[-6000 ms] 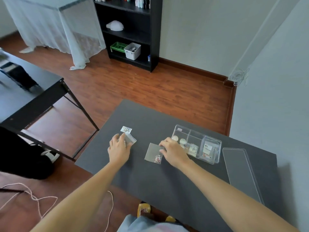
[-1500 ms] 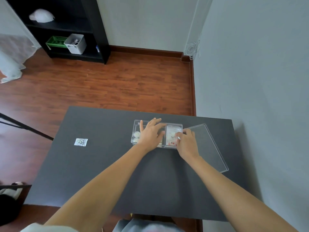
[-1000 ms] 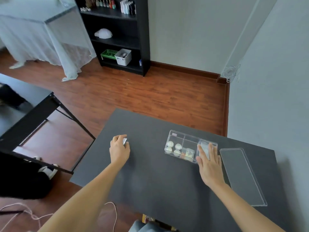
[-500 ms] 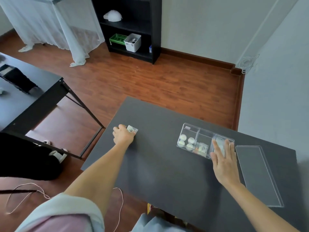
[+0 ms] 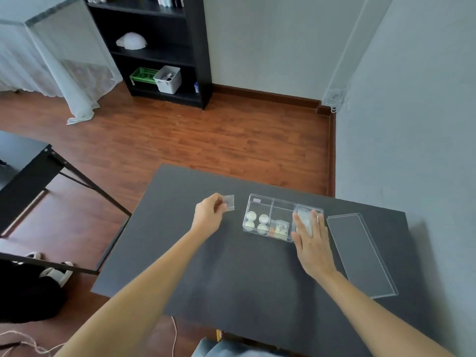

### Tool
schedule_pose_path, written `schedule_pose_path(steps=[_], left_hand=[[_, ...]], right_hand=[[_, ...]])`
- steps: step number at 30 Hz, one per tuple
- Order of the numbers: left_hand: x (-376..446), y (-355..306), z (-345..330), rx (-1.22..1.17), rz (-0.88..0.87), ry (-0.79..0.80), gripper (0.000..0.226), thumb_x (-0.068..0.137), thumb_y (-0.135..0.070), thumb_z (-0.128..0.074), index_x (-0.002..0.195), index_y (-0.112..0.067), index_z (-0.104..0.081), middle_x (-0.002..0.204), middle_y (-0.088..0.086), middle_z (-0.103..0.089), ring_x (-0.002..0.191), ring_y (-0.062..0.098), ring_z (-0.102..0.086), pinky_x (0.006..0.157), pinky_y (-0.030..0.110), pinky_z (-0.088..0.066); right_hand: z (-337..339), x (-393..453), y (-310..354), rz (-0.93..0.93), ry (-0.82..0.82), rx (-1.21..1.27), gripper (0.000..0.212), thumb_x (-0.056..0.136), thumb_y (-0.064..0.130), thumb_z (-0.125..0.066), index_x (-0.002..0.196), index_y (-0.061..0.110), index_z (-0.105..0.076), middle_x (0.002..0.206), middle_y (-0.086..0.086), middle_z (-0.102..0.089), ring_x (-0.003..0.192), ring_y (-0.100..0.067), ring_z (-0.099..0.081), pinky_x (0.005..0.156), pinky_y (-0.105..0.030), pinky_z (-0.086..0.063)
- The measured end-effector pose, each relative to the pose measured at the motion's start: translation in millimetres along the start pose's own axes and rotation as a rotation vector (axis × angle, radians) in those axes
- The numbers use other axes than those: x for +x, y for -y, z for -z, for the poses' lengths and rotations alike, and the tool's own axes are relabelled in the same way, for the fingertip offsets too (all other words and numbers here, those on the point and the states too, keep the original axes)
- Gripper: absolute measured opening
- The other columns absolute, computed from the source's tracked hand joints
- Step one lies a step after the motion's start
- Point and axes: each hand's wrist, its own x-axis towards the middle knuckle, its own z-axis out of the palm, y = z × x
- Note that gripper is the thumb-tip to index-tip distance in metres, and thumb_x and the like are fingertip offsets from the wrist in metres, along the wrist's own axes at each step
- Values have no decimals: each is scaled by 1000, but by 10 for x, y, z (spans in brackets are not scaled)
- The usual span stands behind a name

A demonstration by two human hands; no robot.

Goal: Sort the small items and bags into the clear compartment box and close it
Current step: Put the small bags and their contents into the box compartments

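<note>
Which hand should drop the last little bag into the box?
Probably the left hand: it already pinches the small bag just left of the clear compartment box. The right hand lies flat over the box's right end, steadying it.

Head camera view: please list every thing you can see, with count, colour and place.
table: 1, dark grey, centre
compartment box: 1, clear, open, on table
round items: 4, whitish, left compartment of box
small bag: 1, clear with coloured bits, middle compartment
lid: 1, clear, on table right of box
second table: 1, black, far left
shelf: 1, black, against wall
basket: 1, green, on shelf
bin: 1, white, beside basket
floor: wooden, reddish brown
left hand: holds small clear bag, left of box
right hand: flat on box's right compartment
</note>
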Motion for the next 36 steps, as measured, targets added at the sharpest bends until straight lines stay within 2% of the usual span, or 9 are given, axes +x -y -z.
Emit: schedule_pose_path(steps=[3,5,10,12,19,23,28,32,36], left_hand=[[-21,-373,-292,72,-147,126,28,90,2,-42,91,-17,-62,79,-6,-55,66,11,-50,57,14,-37],[-25,-580,-457,129,-224,201,33,89,5,-38,96,-14,-64,88,4,-53,71,20,-51,60,22,-41],[21,-872,-765,300,-328,373,23,93,-1,-44,106,-13,-58,98,8,-58,89,27,-56,79,41,-53],[50,-945,-840,377,-351,439,20,92,1,-46,105,-11,-55,98,9,-64,89,29,-60,80,45,-54],[130,-1106,-1034,617,-467,584,36,83,12,-41,103,-13,-57,100,4,-72,89,22,-69,79,38,-57],[151,-1108,-1105,621,-453,669,29,84,9,-43,98,-13,-56,97,3,-74,85,19,-70,74,37,-59],[118,-1037,-1144,512,-426,578,25,83,5,-55,90,-16,-43,92,8,-68,77,24,-62,62,38,-55],[75,-1010,-1157,391,-446,443,29,81,-5,-71,101,-9,-49,105,4,-59,99,25,-57,85,38,-49],[46,-1083,-1180,291,-479,294,24,88,-6,-62,111,-9,-55,114,5,-58,107,20,-56,90,31,-45]], right_hand=[[-31,13,-31,-10,-15,34,50,100,37,-36,149,27,-30,159,-22,-8,147,-42,-1,118,-57,-20],[-44,24,-48,-23,-28,31,51,99,35,-41,149,25,-30,160,-22,-4,147,-42,2,120,-56,-15],[-35,14,-38,-162,-43,101,72,96,50,-39,153,19,-7,161,-13,8,149,-33,11,121,-45,-3],[-37,-13,-44,-196,-36,169,78,97,49,-38,153,13,3,162,-10,9,149,-29,11,122,-44,-4],[-67,-76,-106,-187,-4,274,68,102,40,-27,151,14,12,161,-3,15,150,-24,9,122,-47,-13],[-106,-85,-115,-210,-3,282,66,101,43,-22,150,19,15,161,1,17,150,-22,9,121,-49,-10],[-132,-80,-129,-220,2,287,67,101,46,-21,150,19,16,161,2,19,150,-22,9,120,-49,-9],[-149,-64,-154,-211,21,278,67,101,45,-21,150,20,17,160,3,21,149,-22,12,120,-50,-8],[-102,-95,-239,-167,2,313,67,102,44,-24,150,18,14,162,1,15,149,-22,12,122,-50,-8]])
